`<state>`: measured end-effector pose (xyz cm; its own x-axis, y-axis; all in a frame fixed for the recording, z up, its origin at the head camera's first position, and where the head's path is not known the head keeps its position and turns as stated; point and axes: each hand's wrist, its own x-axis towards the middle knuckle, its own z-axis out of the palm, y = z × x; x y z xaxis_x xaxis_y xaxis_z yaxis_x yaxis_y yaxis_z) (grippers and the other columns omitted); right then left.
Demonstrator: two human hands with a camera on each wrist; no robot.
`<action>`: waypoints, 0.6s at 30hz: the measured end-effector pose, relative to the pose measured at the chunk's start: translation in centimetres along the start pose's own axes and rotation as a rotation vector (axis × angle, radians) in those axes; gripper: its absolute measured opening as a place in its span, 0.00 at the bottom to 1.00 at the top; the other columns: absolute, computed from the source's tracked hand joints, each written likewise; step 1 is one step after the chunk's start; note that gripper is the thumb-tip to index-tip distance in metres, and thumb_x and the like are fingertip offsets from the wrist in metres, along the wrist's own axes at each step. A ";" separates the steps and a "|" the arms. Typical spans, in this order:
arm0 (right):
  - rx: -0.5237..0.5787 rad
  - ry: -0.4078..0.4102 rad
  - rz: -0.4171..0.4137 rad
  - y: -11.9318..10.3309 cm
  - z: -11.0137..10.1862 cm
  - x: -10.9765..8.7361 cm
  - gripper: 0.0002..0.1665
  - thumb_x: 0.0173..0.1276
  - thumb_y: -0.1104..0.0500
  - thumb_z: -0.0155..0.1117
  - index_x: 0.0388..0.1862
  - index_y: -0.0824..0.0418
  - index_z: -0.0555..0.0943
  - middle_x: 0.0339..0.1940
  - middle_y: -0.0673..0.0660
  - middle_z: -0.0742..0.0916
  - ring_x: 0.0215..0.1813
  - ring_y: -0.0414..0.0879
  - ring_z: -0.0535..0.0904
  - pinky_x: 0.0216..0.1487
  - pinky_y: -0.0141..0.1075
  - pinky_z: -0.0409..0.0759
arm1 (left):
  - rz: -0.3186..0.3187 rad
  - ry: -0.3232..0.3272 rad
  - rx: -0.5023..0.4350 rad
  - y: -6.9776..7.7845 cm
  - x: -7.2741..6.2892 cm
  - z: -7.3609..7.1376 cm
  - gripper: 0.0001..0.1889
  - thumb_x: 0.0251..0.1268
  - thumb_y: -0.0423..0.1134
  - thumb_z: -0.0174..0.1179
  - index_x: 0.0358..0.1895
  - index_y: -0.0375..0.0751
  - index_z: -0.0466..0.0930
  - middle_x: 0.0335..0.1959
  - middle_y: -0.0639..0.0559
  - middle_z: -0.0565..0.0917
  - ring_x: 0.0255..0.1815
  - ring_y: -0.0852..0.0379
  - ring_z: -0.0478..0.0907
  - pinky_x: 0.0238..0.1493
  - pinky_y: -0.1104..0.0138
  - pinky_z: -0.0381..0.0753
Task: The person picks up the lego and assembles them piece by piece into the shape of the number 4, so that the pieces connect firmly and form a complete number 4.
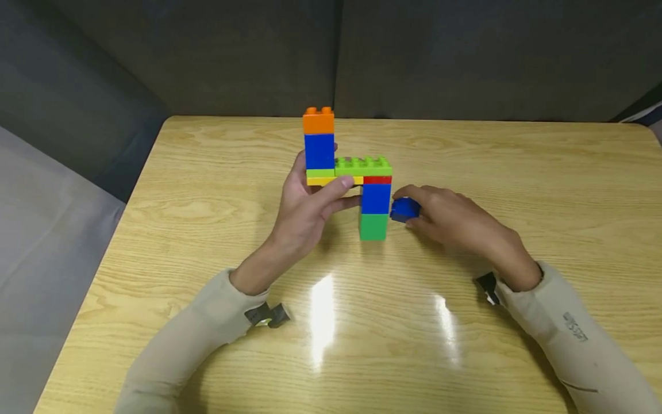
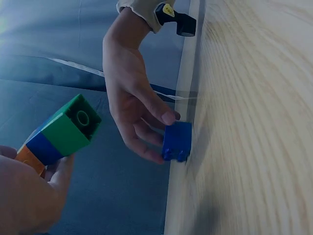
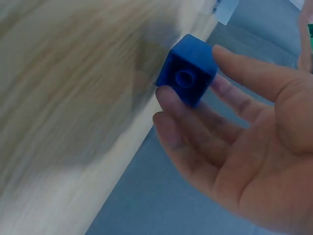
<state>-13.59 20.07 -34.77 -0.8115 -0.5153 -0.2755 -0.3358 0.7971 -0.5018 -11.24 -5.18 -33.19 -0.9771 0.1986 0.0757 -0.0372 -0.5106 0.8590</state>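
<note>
My left hand [image 1: 305, 213] grips a structure of joined toy building bricks by its middle, the thumb across the yellow brick [image 1: 320, 181]. On its left side an orange brick [image 1: 318, 122] tops a blue one, while a lime green brick [image 1: 364, 167] spans to the right. Below that hang a thin red layer [image 1: 377, 180], a blue brick and a green brick [image 1: 373, 227], whose hollow underside shows in the left wrist view. Just right of this column, my right hand [image 1: 450, 218] pinches a loose blue brick [image 3: 193, 56] between thumb and fingers, its hollow underside facing the right wrist camera.
Both hands work over a light wooden table [image 1: 207, 230]. Dark grey partitions [image 1: 248, 57] stand behind it and along the left. Small dark wrist cameras [image 1: 266, 315] are strapped at both sleeves.
</note>
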 end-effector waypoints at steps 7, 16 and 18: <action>-0.022 0.025 0.053 0.1 0.1 0.1 0.29 0.75 0.61 0.68 0.71 0.61 0.71 0.59 0.69 0.84 0.51 0.57 0.82 0.47 0.52 0.83 | -0.008 -0.004 0.010 0.1 0.0 0.2 0.30 0.70 0.22 0.54 0.73 0.34 0.58 0.54 0.45 0.76 0.55 0.44 0.80 0.56 0.48 0.85; 0.045 0.071 0.080 -0.1 -0.4 -0.1 0.32 0.75 0.61 0.66 0.75 0.63 0.69 0.61 0.71 0.82 0.51 0.58 0.83 0.48 0.53 0.84 | -0.016 -0.006 -0.005 0.1 0.1 0.4 0.28 0.69 0.23 0.55 0.70 0.38 0.61 0.53 0.45 0.74 0.55 0.43 0.79 0.52 0.53 0.87; 0.087 0.112 0.078 -0.2 -0.6 -0.1 0.32 0.76 0.62 0.65 0.75 0.65 0.69 0.63 0.72 0.81 0.53 0.61 0.84 0.50 0.55 0.85 | -0.017 -0.003 0.001 0.1 0.1 0.5 0.28 0.70 0.22 0.56 0.70 0.38 0.61 0.54 0.45 0.73 0.56 0.43 0.79 0.53 0.52 0.87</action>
<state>-13.74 20.13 -34.17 -0.8832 -0.4110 -0.2259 -0.2313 0.8007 -0.5526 -11.22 -4.82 -32.83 -0.9758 0.2098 0.0622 -0.0541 -0.5064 0.8606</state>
